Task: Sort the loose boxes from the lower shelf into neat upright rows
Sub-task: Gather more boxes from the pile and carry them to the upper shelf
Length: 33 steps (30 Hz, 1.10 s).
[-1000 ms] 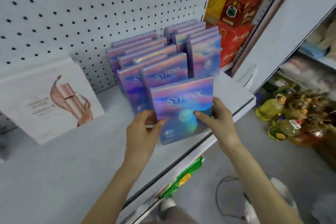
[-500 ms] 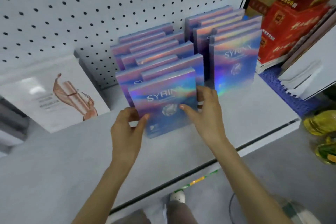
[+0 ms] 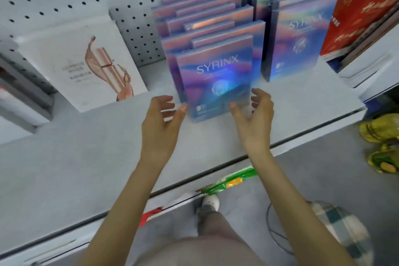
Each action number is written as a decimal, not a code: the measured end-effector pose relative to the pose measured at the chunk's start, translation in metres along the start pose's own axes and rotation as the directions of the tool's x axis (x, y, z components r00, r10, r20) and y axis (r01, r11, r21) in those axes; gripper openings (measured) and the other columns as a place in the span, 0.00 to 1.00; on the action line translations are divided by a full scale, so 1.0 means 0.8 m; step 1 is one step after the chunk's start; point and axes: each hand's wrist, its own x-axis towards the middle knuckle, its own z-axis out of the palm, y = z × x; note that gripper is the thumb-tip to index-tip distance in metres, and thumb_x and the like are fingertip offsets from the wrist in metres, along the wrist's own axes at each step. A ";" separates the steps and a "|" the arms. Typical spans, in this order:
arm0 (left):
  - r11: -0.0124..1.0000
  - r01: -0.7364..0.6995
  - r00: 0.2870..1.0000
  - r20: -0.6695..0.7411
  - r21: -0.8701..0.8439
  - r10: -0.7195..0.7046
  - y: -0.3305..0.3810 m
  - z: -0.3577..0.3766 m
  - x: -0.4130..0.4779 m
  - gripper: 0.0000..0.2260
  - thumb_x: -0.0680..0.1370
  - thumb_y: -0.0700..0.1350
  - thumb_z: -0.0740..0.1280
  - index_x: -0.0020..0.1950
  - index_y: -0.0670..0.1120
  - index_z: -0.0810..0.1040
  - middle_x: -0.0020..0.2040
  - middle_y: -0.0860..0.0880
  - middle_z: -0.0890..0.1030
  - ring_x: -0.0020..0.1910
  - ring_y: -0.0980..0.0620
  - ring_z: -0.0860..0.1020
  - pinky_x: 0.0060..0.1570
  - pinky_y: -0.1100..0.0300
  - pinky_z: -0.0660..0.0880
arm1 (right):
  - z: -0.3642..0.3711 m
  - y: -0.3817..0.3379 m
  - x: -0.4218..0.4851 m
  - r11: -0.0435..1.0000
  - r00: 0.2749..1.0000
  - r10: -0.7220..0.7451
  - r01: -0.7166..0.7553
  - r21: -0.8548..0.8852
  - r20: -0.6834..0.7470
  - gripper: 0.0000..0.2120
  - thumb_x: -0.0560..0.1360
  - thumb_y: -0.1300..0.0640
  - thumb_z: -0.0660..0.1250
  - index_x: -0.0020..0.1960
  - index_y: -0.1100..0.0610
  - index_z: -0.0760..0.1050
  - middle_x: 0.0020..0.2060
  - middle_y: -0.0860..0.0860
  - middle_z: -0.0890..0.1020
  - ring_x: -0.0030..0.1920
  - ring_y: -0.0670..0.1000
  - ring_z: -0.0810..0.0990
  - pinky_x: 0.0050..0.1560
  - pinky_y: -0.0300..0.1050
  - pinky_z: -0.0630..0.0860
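Observation:
Iridescent purple-blue SYRINX boxes stand upright on the white shelf (image 3: pixel 90 157) in two rows. The front box of the left row (image 3: pixel 216 75) faces me, with several more lined up behind it. The right row (image 3: pixel 300 36) stands beside it against the pegboard. My left hand (image 3: pixel 162 123) hovers at the front box's lower left corner, fingers relaxed, thumb tip close to its edge. My right hand (image 3: pixel 257 119) sits at its lower right corner, fingers loosely spread, holding nothing.
A white box with a rose-gold print (image 3: pixel 86 65) leans against the pegboard at the left. Red cartons (image 3: pixel 358 13) stand to the right of the rows. Below the shelf edge lie a green packet (image 3: pixel 233 181), yellow bottles (image 3: pixel 382 129) and my shoe (image 3: pixel 210 203).
Both hands set the front box upright at the head of the left row, then let go and drew back slightly. The camera moved closer to the shelf.

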 end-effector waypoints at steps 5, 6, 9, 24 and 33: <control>0.992 0.055 0.998 0.040 -0.116 -0.051 -0.054 -0.087 -0.095 0.11 0.77 0.51 0.65 0.59 0.51 0.72 0.49 0.56 0.80 0.49 0.57 0.80 0.48 0.64 0.76 | 0.011 -0.036 -0.100 0.997 0.998 -0.060 0.058 0.059 0.033 0.23 0.74 0.60 0.71 0.66 0.56 0.68 0.54 0.50 0.74 0.53 0.50 0.75 0.59 0.47 0.73; 0.990 0.063 0.998 0.031 -0.123 -0.060 -0.069 -0.109 -0.118 0.11 0.77 0.50 0.65 0.59 0.51 0.73 0.50 0.56 0.80 0.49 0.59 0.79 0.47 0.67 0.75 | 0.019 -0.046 -0.128 0.993 0.991 -0.105 0.099 0.069 0.078 0.22 0.74 0.60 0.71 0.66 0.55 0.69 0.54 0.49 0.75 0.53 0.49 0.76 0.59 0.42 0.73; 0.986 0.110 0.993 -0.038 -0.129 -0.116 -0.124 -0.181 -0.186 0.08 0.77 0.50 0.66 0.55 0.49 0.76 0.49 0.57 0.81 0.50 0.63 0.79 0.45 0.74 0.72 | 0.050 -0.073 -0.219 0.957 0.895 -0.290 0.276 0.088 0.339 0.22 0.74 0.53 0.69 0.66 0.50 0.70 0.57 0.43 0.75 0.58 0.45 0.75 0.60 0.34 0.69; 0.917 0.303 0.763 -0.510 -0.260 -0.397 -0.315 -0.521 -0.495 0.12 0.73 0.56 0.69 0.56 0.61 0.75 0.49 0.58 0.82 0.46 0.62 0.80 0.46 0.69 0.75 | 0.202 -0.139 -0.623 0.908 0.231 -0.314 0.356 0.220 0.921 0.24 0.73 0.47 0.68 0.66 0.37 0.64 0.60 0.39 0.74 0.59 0.38 0.75 0.59 0.39 0.75; 0.876 0.387 0.573 -0.669 -0.289 -0.474 -0.392 -0.641 -0.541 0.20 0.72 0.62 0.64 0.64 0.64 0.70 0.57 0.66 0.77 0.58 0.68 0.74 0.57 0.69 0.69 | 0.348 -0.213 -0.739 0.860 -0.057 -0.282 0.428 0.279 0.958 0.26 0.76 0.44 0.65 0.72 0.39 0.61 0.62 0.37 0.74 0.63 0.35 0.71 0.57 0.28 0.66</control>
